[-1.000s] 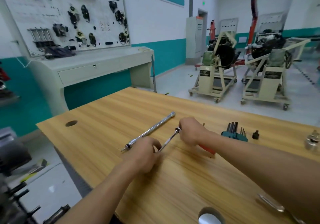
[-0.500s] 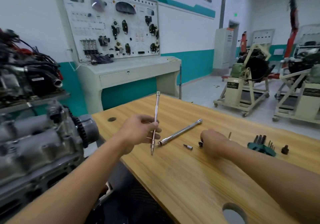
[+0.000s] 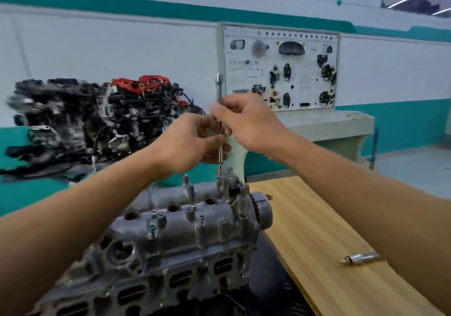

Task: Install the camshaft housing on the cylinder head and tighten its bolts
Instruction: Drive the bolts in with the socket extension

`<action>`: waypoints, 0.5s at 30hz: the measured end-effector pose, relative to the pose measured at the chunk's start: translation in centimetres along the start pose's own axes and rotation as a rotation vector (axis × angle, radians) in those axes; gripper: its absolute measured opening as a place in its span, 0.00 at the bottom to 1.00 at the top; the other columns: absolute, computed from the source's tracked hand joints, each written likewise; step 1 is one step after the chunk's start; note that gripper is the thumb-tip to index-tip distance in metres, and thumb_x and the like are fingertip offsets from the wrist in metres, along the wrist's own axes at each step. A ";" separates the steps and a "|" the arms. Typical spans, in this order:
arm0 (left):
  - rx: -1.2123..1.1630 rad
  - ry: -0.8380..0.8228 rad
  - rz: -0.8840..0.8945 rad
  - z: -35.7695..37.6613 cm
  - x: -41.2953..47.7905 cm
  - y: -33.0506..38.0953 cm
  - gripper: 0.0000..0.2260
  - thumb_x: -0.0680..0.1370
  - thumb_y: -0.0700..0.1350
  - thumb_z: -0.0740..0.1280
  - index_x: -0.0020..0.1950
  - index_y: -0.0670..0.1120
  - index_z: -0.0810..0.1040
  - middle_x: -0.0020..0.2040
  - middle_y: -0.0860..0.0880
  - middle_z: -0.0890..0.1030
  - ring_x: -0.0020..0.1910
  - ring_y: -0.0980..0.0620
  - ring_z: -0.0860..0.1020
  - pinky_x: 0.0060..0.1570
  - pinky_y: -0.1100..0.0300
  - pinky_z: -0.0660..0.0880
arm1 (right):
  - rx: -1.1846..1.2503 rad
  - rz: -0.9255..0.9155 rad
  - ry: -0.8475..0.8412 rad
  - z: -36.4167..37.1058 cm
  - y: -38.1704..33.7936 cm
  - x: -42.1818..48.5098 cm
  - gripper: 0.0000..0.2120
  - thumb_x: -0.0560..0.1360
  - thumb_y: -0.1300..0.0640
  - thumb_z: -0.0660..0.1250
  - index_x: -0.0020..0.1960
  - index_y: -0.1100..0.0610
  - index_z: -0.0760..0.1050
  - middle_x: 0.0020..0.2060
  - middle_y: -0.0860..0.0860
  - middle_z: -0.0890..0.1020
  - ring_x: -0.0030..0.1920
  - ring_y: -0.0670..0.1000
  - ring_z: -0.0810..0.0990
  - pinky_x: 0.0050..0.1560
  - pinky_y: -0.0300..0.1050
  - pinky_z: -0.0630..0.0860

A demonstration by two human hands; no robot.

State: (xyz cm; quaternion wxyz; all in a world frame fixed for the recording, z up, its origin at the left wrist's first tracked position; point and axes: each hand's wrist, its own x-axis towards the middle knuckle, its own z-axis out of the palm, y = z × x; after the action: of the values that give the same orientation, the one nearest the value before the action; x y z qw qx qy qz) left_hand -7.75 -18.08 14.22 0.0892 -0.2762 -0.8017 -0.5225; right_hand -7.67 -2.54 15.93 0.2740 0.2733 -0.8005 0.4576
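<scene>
Above the near grey engine casting, head view. Both hands are raised and meet on one slim driver rod (image 3: 219,88). Rod upright, long axis near vertical, socket end on top, working tip pointing straight down.

Left hand (image 3: 188,142): fingers curled in round the rod's lower stretch; thumb blurred. Right hand (image 3: 246,122): fingertips pinched on the shaft just above the left, about mid-length. Neither hand is spread; both are clamped on the rod.

Camshaft housing (image 3: 185,227) lies below the hands, on top of the cylinder head (image 3: 180,279); the seam between them is hard to trace. Cam sprocket (image 3: 262,209) at its right end. Several bolts (image 3: 201,223) stand proud along the top, apparently not run down.

Key relation: the rod tip hangs just over one far bolt (image 3: 219,179) near the sprocket end. The bolt is directly beneath the fingers, in line with the rod's axis. Whether the tip has seated on it I cannot tell, because of blur. The left hand is the lower one, nearer the bolt.

Judgement: the next move is straight down along that axis, then spinning the shaft between the fingers.

To the right, a wooden bench (image 3: 329,230) with a second rod (image 3: 361,258) lying flat on it. Behind are a training panel (image 3: 280,69) and another engine (image 3: 97,117), well apart from the work.
</scene>
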 end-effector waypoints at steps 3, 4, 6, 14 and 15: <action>0.169 0.062 0.010 -3.1 -1.1 -2.8 0.06 0.80 0.37 0.68 0.52 0.34 0.79 0.36 0.44 0.85 0.36 0.44 0.83 0.46 0.49 0.84 | 0.026 -0.049 -0.072 4.3 0.9 1.4 0.18 0.82 0.58 0.63 0.41 0.71 0.77 0.28 0.60 0.75 0.27 0.47 0.72 0.33 0.46 0.70; 0.189 0.073 0.001 -3.7 -1.3 -3.7 0.06 0.80 0.38 0.68 0.51 0.34 0.79 0.34 0.47 0.84 0.34 0.49 0.83 0.43 0.52 0.84 | 0.033 -0.057 -0.095 5.4 1.4 1.7 0.18 0.82 0.58 0.63 0.41 0.72 0.76 0.28 0.61 0.76 0.25 0.46 0.72 0.30 0.44 0.71; 0.194 0.091 -0.029 -4.4 -1.5 -5.4 0.05 0.79 0.38 0.70 0.48 0.36 0.79 0.34 0.46 0.84 0.34 0.52 0.84 0.40 0.56 0.83 | 0.051 -0.063 -0.151 7.0 2.6 2.1 0.18 0.83 0.58 0.62 0.42 0.72 0.76 0.28 0.60 0.78 0.25 0.47 0.75 0.28 0.39 0.71; 0.104 0.175 -0.078 -3.9 0.1 -9.6 0.10 0.75 0.37 0.74 0.44 0.32 0.76 0.32 0.44 0.83 0.29 0.52 0.82 0.33 0.59 0.81 | 0.099 -0.059 -0.305 8.9 6.3 3.7 0.13 0.84 0.60 0.57 0.50 0.63 0.79 0.29 0.53 0.76 0.31 0.51 0.76 0.35 0.51 0.75; 0.094 0.184 -0.083 -4.0 0.4 -9.8 0.11 0.75 0.37 0.75 0.45 0.31 0.76 0.32 0.43 0.83 0.29 0.52 0.82 0.34 0.59 0.81 | 0.094 -0.063 -0.307 9.1 6.6 3.9 0.13 0.84 0.60 0.57 0.51 0.63 0.79 0.29 0.52 0.76 0.31 0.49 0.76 0.36 0.50 0.75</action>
State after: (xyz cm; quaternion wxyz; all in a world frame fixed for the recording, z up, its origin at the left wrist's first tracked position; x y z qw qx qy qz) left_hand -13.93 -24.42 8.44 0.1536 -0.1890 -0.8246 -0.5106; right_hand -16.67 -8.42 10.90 0.1499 0.3775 -0.8017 0.4386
